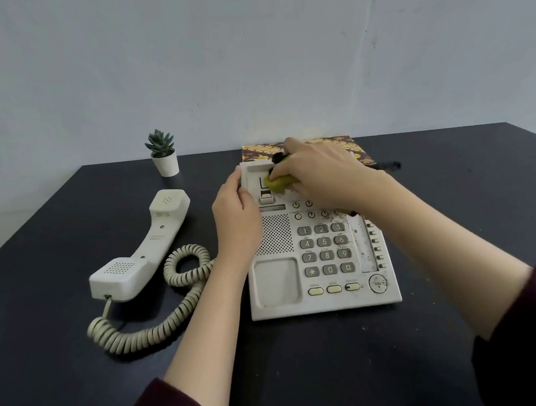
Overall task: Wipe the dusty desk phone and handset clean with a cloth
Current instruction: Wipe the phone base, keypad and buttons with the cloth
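Under the right hand (316,172), at the phone's (322,262) far left corner: yellow cloth (279,183), bunched, fingers curled round it and pressing it into the upper handset cradle. Something dark shows at the fingertips above the cloth; cannot tell what it is.

Left hand (234,214) just beside the right, nearer the person. It rests on the phone's left edge, thumb up along the far corner, fingers bent over the side of the casing, bracing it. Speaker grille partly hidden behind this hand.

Phone sits flat on the dark surface (361,353), between the two forearms. Cream casing, grimy; brownish specks near the right hand's wrist around the keypad's top row and along the label strip at the phone's right side. Lower cradle bare.

Handset (145,249) well to the left of the left hand, off the phone, lying on the surface, holes of earpiece and mouthpiece facing up. Coiled cord (161,317) runs from its near end, loops toward the left forearm and passes behind it.

Beyond the right hand, touching or just behind the phone's far edge: patterned book (344,147), mostly hidden by the hand. Far left of both hands: small potted succulent (163,154), upright, by the wall (253,64).

Dark red sleeves (521,329) on both arms, pushed up.
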A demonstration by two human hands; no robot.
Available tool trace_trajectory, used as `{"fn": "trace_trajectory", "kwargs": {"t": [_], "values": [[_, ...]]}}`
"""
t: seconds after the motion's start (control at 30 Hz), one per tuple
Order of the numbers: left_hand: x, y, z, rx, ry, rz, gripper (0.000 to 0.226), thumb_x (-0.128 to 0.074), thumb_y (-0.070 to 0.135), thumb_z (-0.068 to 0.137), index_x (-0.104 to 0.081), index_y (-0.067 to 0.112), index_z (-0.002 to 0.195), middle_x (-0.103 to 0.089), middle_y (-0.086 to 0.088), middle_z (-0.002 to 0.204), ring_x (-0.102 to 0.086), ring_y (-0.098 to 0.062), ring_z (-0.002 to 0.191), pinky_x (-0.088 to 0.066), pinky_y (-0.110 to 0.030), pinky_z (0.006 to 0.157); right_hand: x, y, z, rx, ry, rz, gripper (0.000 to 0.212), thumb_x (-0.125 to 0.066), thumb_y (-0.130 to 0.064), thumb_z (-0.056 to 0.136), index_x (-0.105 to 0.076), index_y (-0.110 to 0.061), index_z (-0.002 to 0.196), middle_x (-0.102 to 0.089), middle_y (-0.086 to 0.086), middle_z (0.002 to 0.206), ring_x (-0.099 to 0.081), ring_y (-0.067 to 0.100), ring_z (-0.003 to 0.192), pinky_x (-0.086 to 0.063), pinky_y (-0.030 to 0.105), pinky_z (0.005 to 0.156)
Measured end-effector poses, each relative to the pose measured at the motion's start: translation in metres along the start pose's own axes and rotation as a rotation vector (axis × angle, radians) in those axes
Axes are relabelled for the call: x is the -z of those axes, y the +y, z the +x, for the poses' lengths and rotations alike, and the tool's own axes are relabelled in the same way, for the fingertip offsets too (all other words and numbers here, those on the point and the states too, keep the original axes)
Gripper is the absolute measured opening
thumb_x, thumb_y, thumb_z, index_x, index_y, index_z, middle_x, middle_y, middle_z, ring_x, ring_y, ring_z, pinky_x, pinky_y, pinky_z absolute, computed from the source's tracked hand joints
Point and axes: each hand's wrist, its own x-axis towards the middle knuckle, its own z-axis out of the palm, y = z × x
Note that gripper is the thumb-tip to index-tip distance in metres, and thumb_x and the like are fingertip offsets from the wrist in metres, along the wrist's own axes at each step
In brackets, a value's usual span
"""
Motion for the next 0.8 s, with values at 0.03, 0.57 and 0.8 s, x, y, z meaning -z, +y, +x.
{"fn": "trace_trajectory", "kwargs": {"t": [0.03, 0.57, 0.8], "values": [[0.000, -0.001, 0.000, -0.006, 0.008, 0.005, 0.041, -0.034, 0.003, 0.098, -0.050, 0.007, 0.135, -0.055, -0.005, 0.134, -0.048, -0.014, 0.125, -0.035, -0.020, 0.103, 0.003, 0.001, -0.004, 0.018, -0.032, 0.022, 0.030, -0.048, -0.024, 0.097, -0.060, -0.037, 0.121, -0.044, 0.001, 0.103, -0.047, 0.023, 0.076, -0.029, 0.029, 0.062], [0.003, -0.001, 0.004, 0.187, 0.003, -0.348, 0.045, -0.038, -0.001, 0.090, -0.062, 0.016, 0.124, -0.065, 0.017, 0.105, -0.059, 0.006, 0.098, -0.047, -0.020, 0.092, 0.013, -0.019, -0.007, -0.140, 0.073, -0.010, 0.030, -0.049, -0.024, 0.093, -0.061, -0.032, 0.120, -0.049, 0.003, 0.106, -0.057, 0.028, 0.091, -0.033, 0.031, 0.066], [0.006, -0.002, 0.006, 0.293, -0.003, -0.453, 0.044, -0.040, 0.007, 0.085, -0.065, 0.017, 0.120, -0.064, 0.001, 0.123, -0.057, -0.015, 0.118, -0.043, -0.039, 0.105, 0.013, -0.027, -0.009, 0.034, -0.167, 0.123, 0.031, -0.049, -0.013, 0.085, -0.066, -0.036, 0.095, -0.038, -0.007, 0.092, -0.052, 0.020, 0.090, -0.032, 0.027, 0.061]]}}
